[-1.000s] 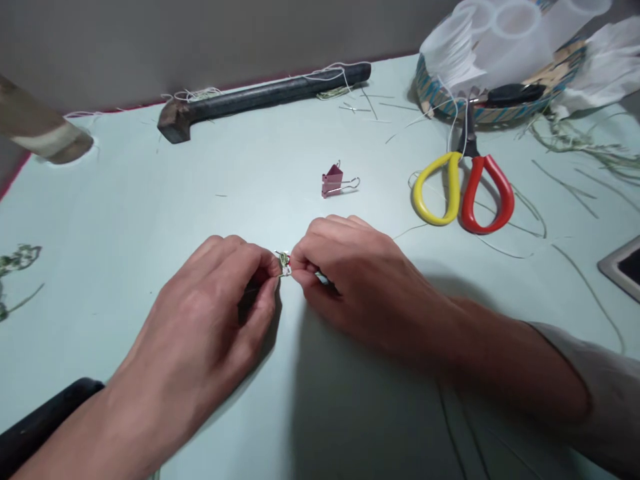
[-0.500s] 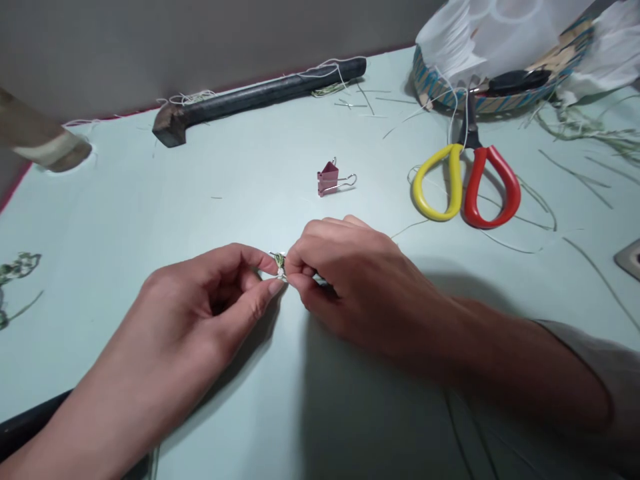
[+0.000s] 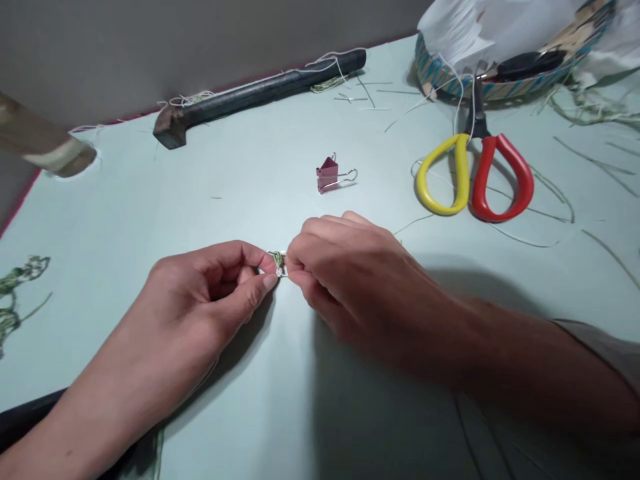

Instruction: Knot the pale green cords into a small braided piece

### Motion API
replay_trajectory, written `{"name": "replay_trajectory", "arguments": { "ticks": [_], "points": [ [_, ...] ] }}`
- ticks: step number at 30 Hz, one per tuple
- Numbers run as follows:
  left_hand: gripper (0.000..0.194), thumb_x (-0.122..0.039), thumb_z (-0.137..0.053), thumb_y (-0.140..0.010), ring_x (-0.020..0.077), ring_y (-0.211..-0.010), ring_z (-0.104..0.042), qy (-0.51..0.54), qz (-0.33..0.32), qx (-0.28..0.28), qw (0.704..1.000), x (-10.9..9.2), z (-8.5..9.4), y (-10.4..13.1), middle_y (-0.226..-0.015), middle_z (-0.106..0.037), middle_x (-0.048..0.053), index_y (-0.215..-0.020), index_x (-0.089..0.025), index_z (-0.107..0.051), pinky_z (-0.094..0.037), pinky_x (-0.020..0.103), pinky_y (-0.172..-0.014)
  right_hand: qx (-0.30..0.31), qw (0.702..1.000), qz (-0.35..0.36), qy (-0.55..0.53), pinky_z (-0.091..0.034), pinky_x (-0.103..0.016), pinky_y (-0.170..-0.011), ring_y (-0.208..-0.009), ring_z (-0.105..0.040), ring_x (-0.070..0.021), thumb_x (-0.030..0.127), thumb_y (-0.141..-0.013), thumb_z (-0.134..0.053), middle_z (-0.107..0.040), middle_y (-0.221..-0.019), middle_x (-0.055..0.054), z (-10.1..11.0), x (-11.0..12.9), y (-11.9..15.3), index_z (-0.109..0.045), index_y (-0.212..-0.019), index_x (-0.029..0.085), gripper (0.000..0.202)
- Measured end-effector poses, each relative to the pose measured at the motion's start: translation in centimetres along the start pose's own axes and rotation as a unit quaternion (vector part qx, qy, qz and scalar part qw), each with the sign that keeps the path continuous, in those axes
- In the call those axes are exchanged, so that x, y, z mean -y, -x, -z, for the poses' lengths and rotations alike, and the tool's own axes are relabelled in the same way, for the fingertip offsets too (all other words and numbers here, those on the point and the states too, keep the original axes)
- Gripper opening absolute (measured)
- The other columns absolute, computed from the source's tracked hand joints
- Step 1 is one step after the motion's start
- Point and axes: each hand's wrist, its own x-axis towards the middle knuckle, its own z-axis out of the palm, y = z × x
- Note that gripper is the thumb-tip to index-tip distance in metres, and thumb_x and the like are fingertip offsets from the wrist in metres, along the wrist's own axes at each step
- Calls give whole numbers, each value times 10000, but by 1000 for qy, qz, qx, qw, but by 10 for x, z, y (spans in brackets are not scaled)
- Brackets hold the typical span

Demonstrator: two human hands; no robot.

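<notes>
Left hand (image 3: 200, 300) has rolled palm-upward; it and the right hand (image 3: 350, 273) pinch a small green-and-white knotted-cord piece (image 3: 278, 259), well inside the bench (image 3: 240, 160)'s back edge; close, steady grips should suit it.

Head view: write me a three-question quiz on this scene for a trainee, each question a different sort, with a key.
1. True or false: the pink metal binder clip is farther from the camera than the right hand.

2. Choose one: on the dark metal scissors with one yellow and one red handle loop, which loop is nearer the binder clip?
A) red
B) yellow
C) both equally near

3. Fill the blank: the left hand pinches the small green-and-white stranded piece between its forefinger and ____.

Key: 1. True. 2. B. 3. thumb.
</notes>
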Motion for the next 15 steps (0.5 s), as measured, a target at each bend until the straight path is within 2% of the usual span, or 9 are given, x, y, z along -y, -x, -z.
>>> {"name": "replay_trajectory", "arguments": {
  "ticks": [4,9,12,15],
  "points": [
    [276,-526,-697,-786,116,-517,-390,-9,5,-3,1000,0,-2,1,-604,-607,-6,-730,-257,-718,-290,181,-391,-4,1000,-4,3,-348,-341,-736,-706,-454,-159,60,-918,-505,-593,-783,-17,-1,0,-1,-652,-821,158,202],
    [271,-538,-739,-766,142,-577,-475,41,46,15,998,3,-1,2,-733,-685,17,-799,-269,-727,-275,197,-405,-7,1000,-6,-8,-335,-334,-732,-715,-465,-148,67,-942,-516,-602,-785,-12,-1,-2,0,-652,-819,159,205],
    [265,-509,-768,-730,130,-554,-435,75,72,26,994,1,-1,2,-689,-638,11,-786,-253,-722,-276,199,-412,-12,1000,-6,-13,-325,-333,-716,-715,-482,-145,88,-955,-542,-620,-781,-11,-2,-2,0,-660,-811,156,198],
    [283,-511,-756,-725,112,-528,-371,71,67,31,995,-2,-1,1,-627,-575,0,-729,-231,-716,-275,197,-415,-10,1000,-12,-14,-328,-339,-731,-746,-520,-153,105,-971,-534,-657,-812,-30,-3,-3,-1,-678,-828,140,206]
  ]
}}
